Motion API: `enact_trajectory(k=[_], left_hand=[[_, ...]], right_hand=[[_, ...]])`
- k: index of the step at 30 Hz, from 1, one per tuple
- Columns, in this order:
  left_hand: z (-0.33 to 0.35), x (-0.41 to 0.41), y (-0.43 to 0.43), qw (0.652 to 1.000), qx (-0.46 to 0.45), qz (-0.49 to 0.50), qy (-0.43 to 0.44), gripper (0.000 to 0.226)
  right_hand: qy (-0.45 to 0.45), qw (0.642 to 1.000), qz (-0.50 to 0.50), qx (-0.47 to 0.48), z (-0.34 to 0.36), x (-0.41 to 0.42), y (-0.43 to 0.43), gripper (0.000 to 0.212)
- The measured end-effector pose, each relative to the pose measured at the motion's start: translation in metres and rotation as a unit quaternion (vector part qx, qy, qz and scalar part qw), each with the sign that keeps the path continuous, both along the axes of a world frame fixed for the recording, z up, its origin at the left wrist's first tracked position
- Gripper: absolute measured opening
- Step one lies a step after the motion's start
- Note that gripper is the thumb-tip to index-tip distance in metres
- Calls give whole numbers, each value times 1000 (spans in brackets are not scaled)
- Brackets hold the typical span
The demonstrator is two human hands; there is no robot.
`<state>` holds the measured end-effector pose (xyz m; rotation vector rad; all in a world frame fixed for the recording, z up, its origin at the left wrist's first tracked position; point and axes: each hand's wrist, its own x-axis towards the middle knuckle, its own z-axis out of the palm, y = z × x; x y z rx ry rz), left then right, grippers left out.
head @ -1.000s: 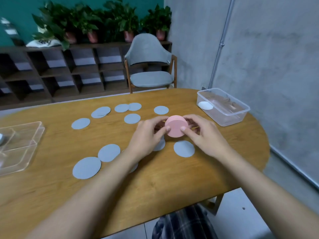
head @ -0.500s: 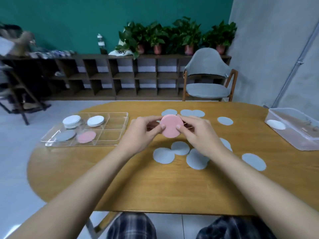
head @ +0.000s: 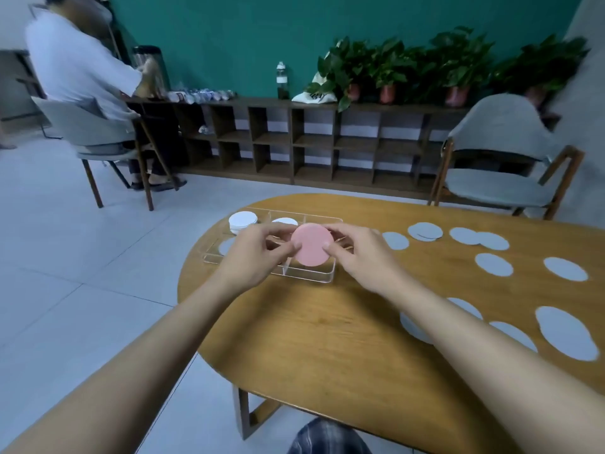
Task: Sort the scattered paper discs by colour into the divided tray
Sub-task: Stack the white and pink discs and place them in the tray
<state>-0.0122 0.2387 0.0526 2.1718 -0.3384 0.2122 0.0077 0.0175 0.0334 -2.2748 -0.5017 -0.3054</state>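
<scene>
Head view: left hand [head: 258,253] and right hand [head: 363,260] pinch the pink discs [head: 311,244] by opposite edges at frame centre, just above the tray [head: 307,277], likely keeping the stack square for dropping in. White discs [head: 242,221] sit in its far-left compartment. Grey discs [head: 494,264] lie unsorted at the right of the counter [head: 327,339].

One wide-angle view, worn on the person's head, looks forward and down across the tabletop [head: 327,339] from close above the forearms. The pink discs [head: 311,245], pinched by the left hand [head: 252,260] and right hand [head: 363,257], sit near mid-frame; beyond, it faces the teal wall [head: 229,34] and shelf [head: 376,108].
</scene>
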Motion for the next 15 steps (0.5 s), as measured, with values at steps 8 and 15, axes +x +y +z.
enact_trajectory(k=[8,15], left_hand=[[-17,43,69,997,5,60,46,30],[-35,85,91,995,32,63,77,20]], right_hand=[[83,995,21,42,-12,52,64,25],[110,994,3,-28,-22,90,87,19]])
